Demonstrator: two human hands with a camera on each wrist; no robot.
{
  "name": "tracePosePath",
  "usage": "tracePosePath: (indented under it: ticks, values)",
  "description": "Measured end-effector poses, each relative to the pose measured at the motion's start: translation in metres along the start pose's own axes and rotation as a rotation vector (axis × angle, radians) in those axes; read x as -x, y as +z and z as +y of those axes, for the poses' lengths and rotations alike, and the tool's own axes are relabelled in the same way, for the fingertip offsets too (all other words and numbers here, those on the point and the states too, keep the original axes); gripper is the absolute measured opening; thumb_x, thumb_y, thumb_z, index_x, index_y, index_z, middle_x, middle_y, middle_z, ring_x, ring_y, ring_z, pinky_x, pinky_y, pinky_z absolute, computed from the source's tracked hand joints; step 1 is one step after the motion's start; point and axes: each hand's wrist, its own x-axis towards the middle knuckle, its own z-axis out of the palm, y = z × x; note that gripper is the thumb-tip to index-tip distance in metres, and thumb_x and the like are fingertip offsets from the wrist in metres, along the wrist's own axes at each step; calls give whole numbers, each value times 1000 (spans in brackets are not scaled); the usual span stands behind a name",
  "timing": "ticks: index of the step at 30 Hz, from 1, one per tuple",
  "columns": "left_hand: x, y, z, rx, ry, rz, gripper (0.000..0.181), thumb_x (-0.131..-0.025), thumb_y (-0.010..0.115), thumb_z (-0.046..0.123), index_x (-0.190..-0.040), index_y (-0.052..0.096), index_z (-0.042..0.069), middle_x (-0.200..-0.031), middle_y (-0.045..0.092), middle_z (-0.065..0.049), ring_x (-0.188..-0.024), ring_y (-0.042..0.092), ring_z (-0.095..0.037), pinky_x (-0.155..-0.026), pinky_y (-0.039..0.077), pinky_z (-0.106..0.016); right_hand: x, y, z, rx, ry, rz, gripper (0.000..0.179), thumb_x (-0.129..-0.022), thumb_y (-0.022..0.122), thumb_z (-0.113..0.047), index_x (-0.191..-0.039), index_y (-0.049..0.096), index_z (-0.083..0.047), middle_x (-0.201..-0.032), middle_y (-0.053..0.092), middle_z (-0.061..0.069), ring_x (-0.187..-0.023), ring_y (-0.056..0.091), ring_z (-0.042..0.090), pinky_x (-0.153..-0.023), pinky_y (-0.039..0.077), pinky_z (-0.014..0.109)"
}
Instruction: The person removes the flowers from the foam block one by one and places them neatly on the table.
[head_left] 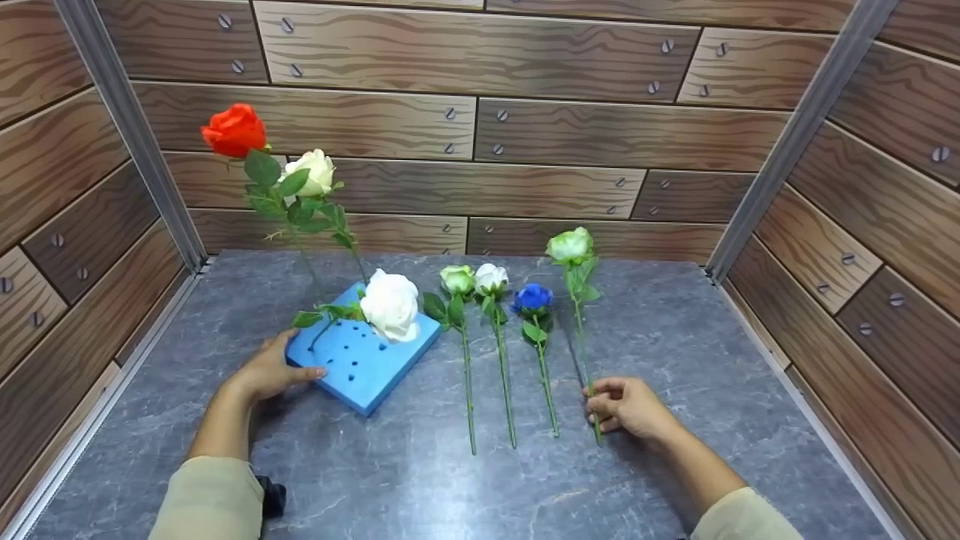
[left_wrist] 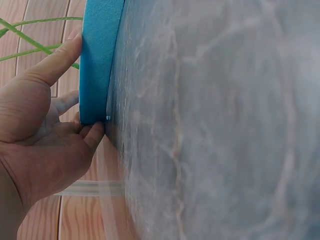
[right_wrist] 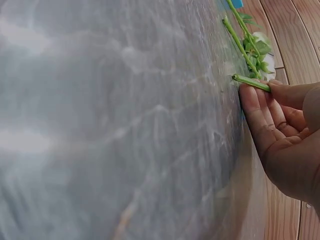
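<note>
My left hand (head_left: 266, 371) grips the left corner of a blue foam block (head_left: 367, 386) with several holes, thumb on its top face; the left wrist view shows the fingers at the block's edge (left_wrist: 97, 65). Standing in the block are a red rose (head_left: 235, 131) and a cream rose (head_left: 309, 174); a large white rose (head_left: 391, 304) leans from it towards the right. My right hand (head_left: 634, 409) pinches a pale green rose (head_left: 571, 245) near the bottom of its stem (right_wrist: 250, 82). Whether that rose is fully off the table cannot be told.
Between block and right hand, another pale green rose (head_left: 457, 280), a smaller white rose (head_left: 491, 279) and a blue rose (head_left: 533, 298) lie side by side on the grey marbled table (head_left: 450, 495). Wood-patterned walls (head_left: 375, 52) enclose the back and both sides.
</note>
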Motion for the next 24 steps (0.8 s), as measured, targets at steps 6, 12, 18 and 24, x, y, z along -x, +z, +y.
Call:
tracePosePath:
  ticks: [6, 12, 18, 24]
  values:
    - [0, 0, 0, 3, -7, 7, 123, -93, 86, 44, -173, 3, -1, -176, -5, -40, -163, -1, -63, -133, 10, -74, 2, -2, -2, 38, 48, 9, 33, -102, 70, -1, -127, 63, 18, -87, 77, 2, -77, 75, 11, -64, 64, 24]
    - [-1, 1, 0, -7, -15, 9, 124, -93, 86, 45, -173, 3, -1, -176, -2, -40, -163, 0, -62, -133, 12, -74, 4, -3, -4, 64, 125, 50, 31, -102, 72, -4, -127, 66, 14, -89, 79, 4, -73, 70, 10, -62, 63, 24]
    - [0, 1, 1, 1, -21, 3, 122, -95, 85, 44, -173, 2, 0, -176, -4, -39, -164, -1, -61, -133, 11, -73, 4, -2, -4, 70, 130, 54, 33, -101, 73, -4, -128, 67, 14, -88, 79, 5, -69, 66, 9, -58, 62, 24]
    - [0, 0, 1, -6, -16, 2, 122, -95, 84, 45, -173, 2, -1, -176, -4, -39, -163, 0, -62, -133, 12, -73, 2, 0, -3, 87, 124, 77, 33, -101, 72, -4, -128, 67, 15, -86, 74, 3, -69, 64, 9, -57, 61, 23]
